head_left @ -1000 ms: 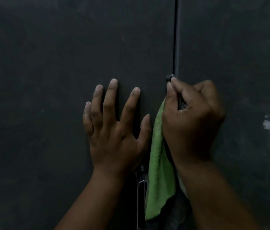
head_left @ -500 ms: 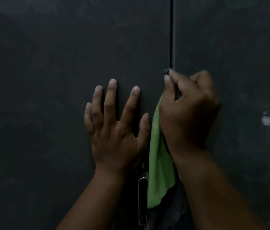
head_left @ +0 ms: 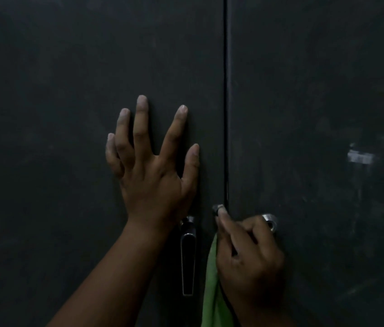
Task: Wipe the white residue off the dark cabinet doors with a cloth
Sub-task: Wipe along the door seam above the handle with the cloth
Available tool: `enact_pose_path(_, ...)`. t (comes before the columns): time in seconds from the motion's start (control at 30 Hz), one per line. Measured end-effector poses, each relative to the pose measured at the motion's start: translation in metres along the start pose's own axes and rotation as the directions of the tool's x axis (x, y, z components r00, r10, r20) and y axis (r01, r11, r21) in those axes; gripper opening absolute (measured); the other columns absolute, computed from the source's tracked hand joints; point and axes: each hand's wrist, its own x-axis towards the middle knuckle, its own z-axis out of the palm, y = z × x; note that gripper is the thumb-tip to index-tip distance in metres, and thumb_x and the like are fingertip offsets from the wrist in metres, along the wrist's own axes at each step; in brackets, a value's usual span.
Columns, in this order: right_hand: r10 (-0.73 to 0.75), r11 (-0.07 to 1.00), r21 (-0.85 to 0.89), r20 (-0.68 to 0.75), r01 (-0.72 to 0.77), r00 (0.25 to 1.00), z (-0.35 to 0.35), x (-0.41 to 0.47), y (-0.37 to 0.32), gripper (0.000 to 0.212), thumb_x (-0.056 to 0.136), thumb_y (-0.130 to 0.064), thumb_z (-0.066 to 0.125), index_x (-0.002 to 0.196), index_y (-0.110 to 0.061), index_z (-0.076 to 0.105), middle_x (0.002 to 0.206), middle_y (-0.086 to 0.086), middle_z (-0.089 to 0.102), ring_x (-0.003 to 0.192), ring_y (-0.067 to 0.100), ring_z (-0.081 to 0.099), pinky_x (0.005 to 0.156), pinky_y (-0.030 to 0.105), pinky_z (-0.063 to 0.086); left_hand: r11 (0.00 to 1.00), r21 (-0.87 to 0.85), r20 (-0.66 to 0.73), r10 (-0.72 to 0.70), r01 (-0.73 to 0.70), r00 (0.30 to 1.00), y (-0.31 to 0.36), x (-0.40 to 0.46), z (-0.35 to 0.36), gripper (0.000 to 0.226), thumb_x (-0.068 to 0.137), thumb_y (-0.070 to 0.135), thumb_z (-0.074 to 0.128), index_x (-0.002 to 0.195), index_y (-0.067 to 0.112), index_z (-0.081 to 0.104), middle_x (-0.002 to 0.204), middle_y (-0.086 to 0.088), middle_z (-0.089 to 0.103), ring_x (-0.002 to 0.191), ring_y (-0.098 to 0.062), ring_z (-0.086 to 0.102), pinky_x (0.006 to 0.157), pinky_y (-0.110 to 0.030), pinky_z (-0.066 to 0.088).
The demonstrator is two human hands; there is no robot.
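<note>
Two dark cabinet doors fill the view, the left door and the right door, with a vertical gap between them. My left hand presses flat on the left door, fingers spread and straight. My right hand is low at the gap, fingers curled around a green cloth that hangs below it. Its fingertips pinch a dark bit of the cloth against the gap. A white residue patch shows on the right door, with fainter smears around it.
A dark lever handle with a metal frame hangs on the left door just below my left wrist. A round metal lock sits on the right door, partly behind my right knuckles.
My right hand with the cloth has slid down along the gap between the doors. The handle and the lock have come into view. My left hand stays pressed on the left door.
</note>
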Motion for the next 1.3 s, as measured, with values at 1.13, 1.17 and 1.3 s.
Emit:
enact_pose_path(1.13, 0.145, 0.983, 0.108, 0.033, -0.148, 0.989, -0.018, 0.063, 0.027, 0.01, 0.097, -0.02, 0.075, 0.098, -0.014, 0.082, 0.087, -0.002, 0.065, 0.071, 0.017, 0.063, 0.06, 0.036, 0.052, 0.994, 0.046, 0.021, 0.095, -0.096, 0.995, 0.024, -0.001, 0.017, 0.064, 0.104, 0.065, 0.04, 0.162, 0.044, 0.026, 0.175, -0.005, 0.01, 0.161, -0.033, 0.004, 0.126, -0.06, 0.006)
enact_pose_path(1.17, 0.149, 0.984, 0.095, 0.009, -0.149, 0.989, -0.017, 0.073, 0.027, 0.011, 0.096, -0.02, 0.075, 0.099, -0.013, 0.082, 0.087, -0.001, 0.066, 0.071, 0.017, 0.063, 0.061, 0.033, 0.052, 0.994, 0.045, 0.021, 0.094, -0.095, 0.995, 0.025, -0.001, 0.017, 0.064, 0.104, 0.065, 0.04, 0.162, 0.044, 0.026, 0.175, -0.005, 0.01, 0.161, -0.033, 0.004, 0.126, -0.06, 0.006)
enact_pose_path(1.3, 0.15, 0.982, 0.127, -0.083, -0.139, 0.985, -0.003, 0.118, 0.023, 0.012, 0.096, -0.019, 0.075, 0.101, -0.01, 0.081, 0.09, 0.003, 0.069, 0.077, 0.017, 0.065, 0.067, 0.03, 0.053, 0.996, 0.024, 0.029, 0.089, -0.09, 0.996, 0.026, -0.001, 0.015, 0.061, 0.105, 0.062, 0.039, 0.162, 0.044, 0.027, 0.175, -0.005, 0.01, 0.161, -0.033, 0.003, 0.126, -0.06, 0.005)
